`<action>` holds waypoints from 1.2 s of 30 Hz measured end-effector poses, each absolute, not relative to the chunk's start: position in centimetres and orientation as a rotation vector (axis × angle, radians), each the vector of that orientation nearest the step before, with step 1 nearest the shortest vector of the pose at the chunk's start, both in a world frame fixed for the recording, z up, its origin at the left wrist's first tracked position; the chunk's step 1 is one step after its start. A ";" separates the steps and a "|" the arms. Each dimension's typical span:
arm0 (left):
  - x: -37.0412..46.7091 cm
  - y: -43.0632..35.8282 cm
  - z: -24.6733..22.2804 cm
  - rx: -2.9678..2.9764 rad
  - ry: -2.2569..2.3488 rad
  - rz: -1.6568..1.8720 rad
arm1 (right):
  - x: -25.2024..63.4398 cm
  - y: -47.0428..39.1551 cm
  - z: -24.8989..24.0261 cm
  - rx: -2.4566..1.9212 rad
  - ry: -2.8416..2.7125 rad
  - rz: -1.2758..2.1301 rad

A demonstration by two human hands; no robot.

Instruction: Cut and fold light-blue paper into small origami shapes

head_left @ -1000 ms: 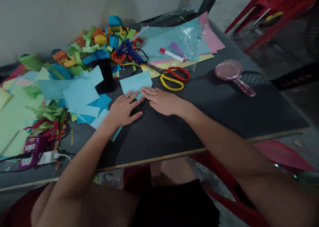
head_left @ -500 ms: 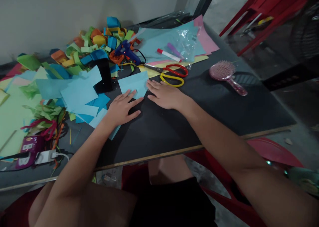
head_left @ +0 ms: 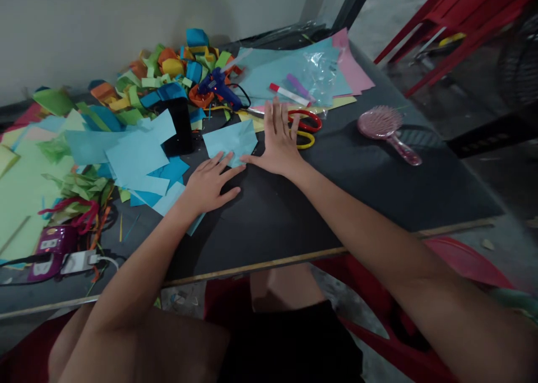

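While the left hand (head_left: pixel 212 185) lies flat, fingers apart, with the light-blue sheet (head_left: pixel 231 138) under its fingertips, the right hand (head_left: pixel 281 144), spread open, seems to meet it only by thumb; uneven pressure could skew the sheet, and those fingers (across the scissors (head_left: pixel 310 129) in this view) might knock them.

Scissors (head_left: pixel 320 123) partly hidden behind right grip (head_left: pixel 281 148).

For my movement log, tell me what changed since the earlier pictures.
The right hand has turned, its fingers swinging off the light-blue paper sheet toward the grey wall, spread in front of the red-and-yellow-handled scissors; its thumb is at the sheet's edge. The left hand stays with fingertips on the sheet.
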State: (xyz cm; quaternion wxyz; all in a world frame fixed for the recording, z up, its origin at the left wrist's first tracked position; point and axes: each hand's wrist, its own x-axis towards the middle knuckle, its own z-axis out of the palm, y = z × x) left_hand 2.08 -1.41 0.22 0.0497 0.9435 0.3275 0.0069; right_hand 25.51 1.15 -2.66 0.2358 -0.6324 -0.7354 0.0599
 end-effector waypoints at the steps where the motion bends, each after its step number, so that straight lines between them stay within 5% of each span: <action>1: 2.1 -1.4 0.2 2.875 0.997 0.024 | 25.5 1.2 -2.6 -1.775 -1.981 0.157; 13: 2.0 -1.2 0.3 2.875 1.014 0.023 | 28.5 3.2 -3.1 -1.843 -1.860 -0.079; 22: 1.7 -1.2 0.0 2.877 1.010 0.082 | 24.6 -0.3 -0.8 -1.317 -2.355 0.334; 36: 1.7 -0.9 0.4 2.872 1.005 0.005 | 24.6 -0.3 -1.3 -1.328 -2.364 0.427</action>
